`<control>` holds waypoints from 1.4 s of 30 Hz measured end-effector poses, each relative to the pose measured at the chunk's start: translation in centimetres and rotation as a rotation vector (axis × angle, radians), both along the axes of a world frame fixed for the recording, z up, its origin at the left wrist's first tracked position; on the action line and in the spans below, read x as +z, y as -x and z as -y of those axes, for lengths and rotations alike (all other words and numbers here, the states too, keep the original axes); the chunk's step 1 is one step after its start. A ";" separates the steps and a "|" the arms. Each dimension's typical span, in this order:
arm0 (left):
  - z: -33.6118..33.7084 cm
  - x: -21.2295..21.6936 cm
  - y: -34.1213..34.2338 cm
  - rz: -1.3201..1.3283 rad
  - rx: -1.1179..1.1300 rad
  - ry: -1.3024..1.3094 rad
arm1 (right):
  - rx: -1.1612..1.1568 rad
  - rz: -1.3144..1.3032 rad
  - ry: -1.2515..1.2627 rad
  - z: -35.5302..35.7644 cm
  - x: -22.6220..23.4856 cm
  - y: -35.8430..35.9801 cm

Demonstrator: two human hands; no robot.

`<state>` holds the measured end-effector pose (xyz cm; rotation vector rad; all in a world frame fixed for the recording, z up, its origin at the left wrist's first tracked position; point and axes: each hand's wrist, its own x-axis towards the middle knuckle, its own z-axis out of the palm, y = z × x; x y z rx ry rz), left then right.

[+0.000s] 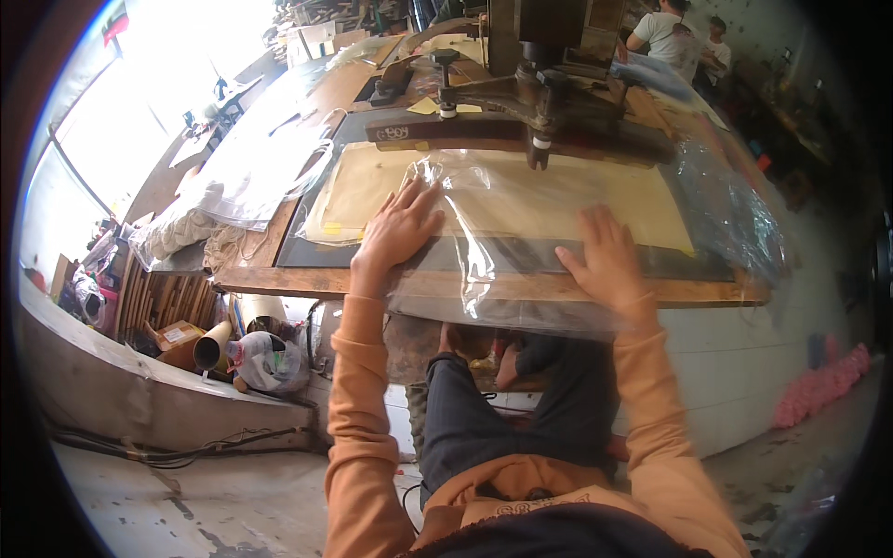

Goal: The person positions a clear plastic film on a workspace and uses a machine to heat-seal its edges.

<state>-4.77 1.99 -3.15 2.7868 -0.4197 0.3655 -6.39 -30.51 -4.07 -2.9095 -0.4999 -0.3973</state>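
A clear plastic sheet (479,246) lies over yellowish paper (549,191) on the dark work surface and hangs over the wooden front edge. Flat on the sheet's left part rests my left hand (402,225), fingers stretched forward. My right hand (603,253) lies on its right part, thumb and fingers spread. Just beyond the paper, a long dark press bar (521,138) runs across the table, hung from a metal machine head (539,98).
Folded clear plastic (730,209) lies at the table's right end. White sheets and cloth (191,223) sit at the left. Below left are a cardboard tube (214,346) and a plastic bag (270,361). Two people (672,39) are at the far right. Cables (186,451) run along the ledge.
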 end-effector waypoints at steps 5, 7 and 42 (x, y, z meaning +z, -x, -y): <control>-1.2 0.4 -1.3 -0.042 -0.062 -0.007 | -0.055 -0.008 0.002 -1.6 0.6 0.9; -1.8 0.4 -1.8 -0.043 -0.079 -0.007 | -0.087 -0.015 0.016 -2.6 0.5 1.4; 7.3 0.9 15.1 0.078 0.276 0.035 | 0.175 -0.121 0.100 5.7 4.1 8.4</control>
